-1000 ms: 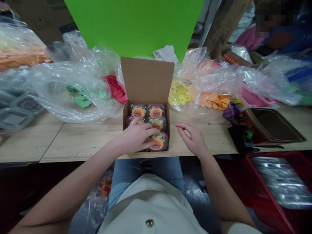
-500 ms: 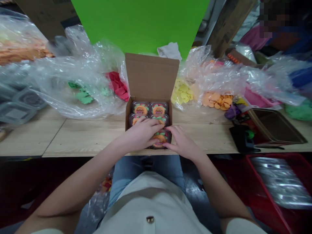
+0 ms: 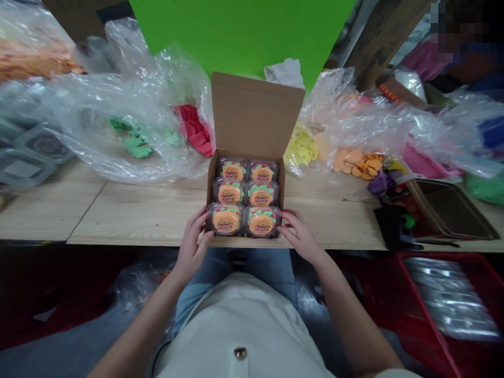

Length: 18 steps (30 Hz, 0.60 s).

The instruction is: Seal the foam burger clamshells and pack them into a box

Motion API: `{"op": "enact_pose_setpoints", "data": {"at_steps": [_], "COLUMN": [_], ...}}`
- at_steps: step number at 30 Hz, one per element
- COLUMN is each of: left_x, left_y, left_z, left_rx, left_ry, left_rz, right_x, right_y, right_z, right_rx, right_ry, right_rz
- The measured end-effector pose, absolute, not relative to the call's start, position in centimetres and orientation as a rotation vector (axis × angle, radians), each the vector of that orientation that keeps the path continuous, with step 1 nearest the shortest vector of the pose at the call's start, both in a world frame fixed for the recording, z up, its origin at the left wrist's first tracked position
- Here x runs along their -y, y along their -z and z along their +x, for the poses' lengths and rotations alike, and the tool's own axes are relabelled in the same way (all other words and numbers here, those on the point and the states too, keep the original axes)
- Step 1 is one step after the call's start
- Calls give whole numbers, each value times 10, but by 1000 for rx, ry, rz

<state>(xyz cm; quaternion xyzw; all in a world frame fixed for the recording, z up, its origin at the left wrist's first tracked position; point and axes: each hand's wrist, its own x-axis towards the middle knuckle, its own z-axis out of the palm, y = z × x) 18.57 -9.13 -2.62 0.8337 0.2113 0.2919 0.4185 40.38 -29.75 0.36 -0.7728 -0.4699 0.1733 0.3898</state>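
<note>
Six plastic tubs (image 3: 245, 195) fill the cardboard box (image 3: 256, 115) in three rows, while the left hand (image 3: 191, 244) and right hand (image 3: 300, 236) touch its front corners, fingers curled, grip unclear.

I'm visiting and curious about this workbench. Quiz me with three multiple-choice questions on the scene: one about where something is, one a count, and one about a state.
1. Where is the left hand relative to the cardboard box?
A) Inside it
B) At its near left corner
C) Far behind it

2. How many clear plastic tubs sit in the box?
A) Four
B) Eight
C) Six

3. How is the box's lid set?
A) Open and upright
B) Shut
C) Torn off

Answers:
1. B, the hand sits right beside that corner.
2. C, three rows of two show.
3. A, it rises behind the tubs.
</note>
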Motion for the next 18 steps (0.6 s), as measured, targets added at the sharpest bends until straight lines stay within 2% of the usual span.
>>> {"op": "enact_pose_setpoints", "data": {"at_steps": [5,10,14,18], "left_x": [85,73,61,58], "left_y": [24,28,18,12], "left_z": [186,177,174,175], "left_rx": [-566,-420,-148,29], "left_ry": [-767,-1103,-1019,-1023], "left_rz": [2255,2558,2758,2860], "right_x": [293,297,301,298], "right_y": [-2,-2,-14,-27], "right_z": [398,395,396,395], "right_rx": [1252,1233,1401,1537], "right_ry": [-331,-350,-456,-324], "right_rz": [-2080,-2087,-2131,-2321]}}
